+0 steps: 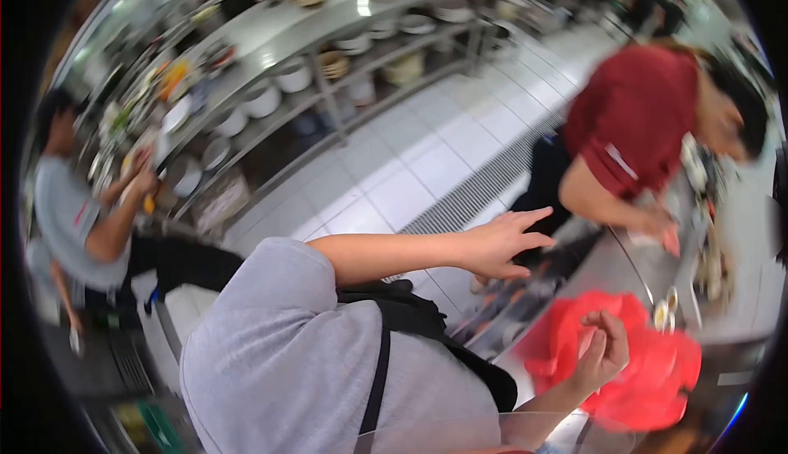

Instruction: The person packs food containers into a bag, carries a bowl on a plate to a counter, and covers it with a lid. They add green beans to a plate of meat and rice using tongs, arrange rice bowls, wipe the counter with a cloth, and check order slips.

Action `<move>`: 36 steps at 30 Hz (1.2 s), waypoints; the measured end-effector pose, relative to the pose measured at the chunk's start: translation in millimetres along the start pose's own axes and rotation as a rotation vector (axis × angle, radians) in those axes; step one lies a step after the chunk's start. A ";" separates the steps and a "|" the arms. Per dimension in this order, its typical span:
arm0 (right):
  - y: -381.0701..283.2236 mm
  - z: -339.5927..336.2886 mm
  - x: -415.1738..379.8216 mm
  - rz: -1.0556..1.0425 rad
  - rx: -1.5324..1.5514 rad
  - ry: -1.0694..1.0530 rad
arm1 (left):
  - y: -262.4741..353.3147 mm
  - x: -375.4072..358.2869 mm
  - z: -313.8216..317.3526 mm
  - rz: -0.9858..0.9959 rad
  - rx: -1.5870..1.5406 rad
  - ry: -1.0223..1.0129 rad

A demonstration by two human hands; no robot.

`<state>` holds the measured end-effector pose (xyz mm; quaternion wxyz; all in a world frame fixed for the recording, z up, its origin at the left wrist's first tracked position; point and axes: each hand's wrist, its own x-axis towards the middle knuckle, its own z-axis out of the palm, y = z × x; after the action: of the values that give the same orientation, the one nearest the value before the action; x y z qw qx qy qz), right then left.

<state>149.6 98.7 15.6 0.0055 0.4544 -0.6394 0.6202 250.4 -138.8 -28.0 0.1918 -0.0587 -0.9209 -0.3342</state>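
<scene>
My left hand (pixel 507 245) reaches out over the near side of a metal counter (pixel 611 269), fingers spread and holding nothing. My right hand (pixel 605 354) is just over a crumpled red plastic bag (pixel 657 372); its fingers curl loosely toward the thumb with nothing visible in them. The bag lies spread on the counter and is partly hidden behind that hand and forearm. Beyond the bag are small spoon-like items (pixel 666 310) with something yellow in them.
A person in a red shirt (pixel 636 117) bends over the same counter, a hand on something pale. Another person in grey (pixel 78 199) works at the left. Shelving (pixel 328 97) with pots and bowls stands across the tiled floor (pixel 402 175), where a drain grate (pixel 468 199) runs.
</scene>
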 end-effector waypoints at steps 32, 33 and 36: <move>-127.2 223.4 -170.9 0.384 0.148 0.028 | -20.1 -350.2 -130.0 -0.502 -0.037 -0.003; -132.3 225.1 -174.2 0.392 0.129 0.038 | -21.4 -352.1 -131.1 -0.492 -0.029 -0.023; -142.9 227.8 -179.2 0.375 0.065 0.084 | -16.8 -345.1 -138.3 -0.522 -0.064 -0.035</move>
<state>465.6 45.8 -26.5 -0.0981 0.3012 -0.6917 0.6490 607.1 -233.1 -76.2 0.0812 0.1688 -0.8971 -0.4001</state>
